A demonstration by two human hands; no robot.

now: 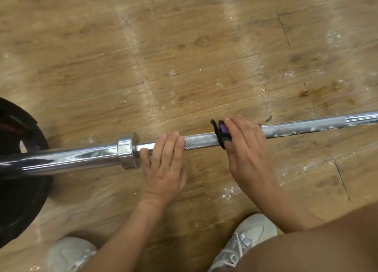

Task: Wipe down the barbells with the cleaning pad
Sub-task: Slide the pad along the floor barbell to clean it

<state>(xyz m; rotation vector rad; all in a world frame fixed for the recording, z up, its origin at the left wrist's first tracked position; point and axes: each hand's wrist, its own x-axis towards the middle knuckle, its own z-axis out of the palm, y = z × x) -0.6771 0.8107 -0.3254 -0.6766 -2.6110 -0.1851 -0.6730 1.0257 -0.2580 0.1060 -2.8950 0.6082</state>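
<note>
A chrome barbell [200, 142] lies across the wooden floor from lower left to upper right, its knurled shaft streaked with white chalk on the right. My left hand [163, 163] rests on the shaft just right of the collar [128, 150], fingers fairly straight over the bar and thumb beneath. My right hand [247, 149] wraps the black and purple cleaning pad [219, 131] around the shaft, fingers over the top and thumb under. Most of the pad is hidden under that hand.
Black weight plates [18, 140] sit on the barbell's sleeve at the left edge. My white sneakers [243, 239] stand at the bottom, close to the bar. Chalk specks dot the wooden floor [184, 46].
</note>
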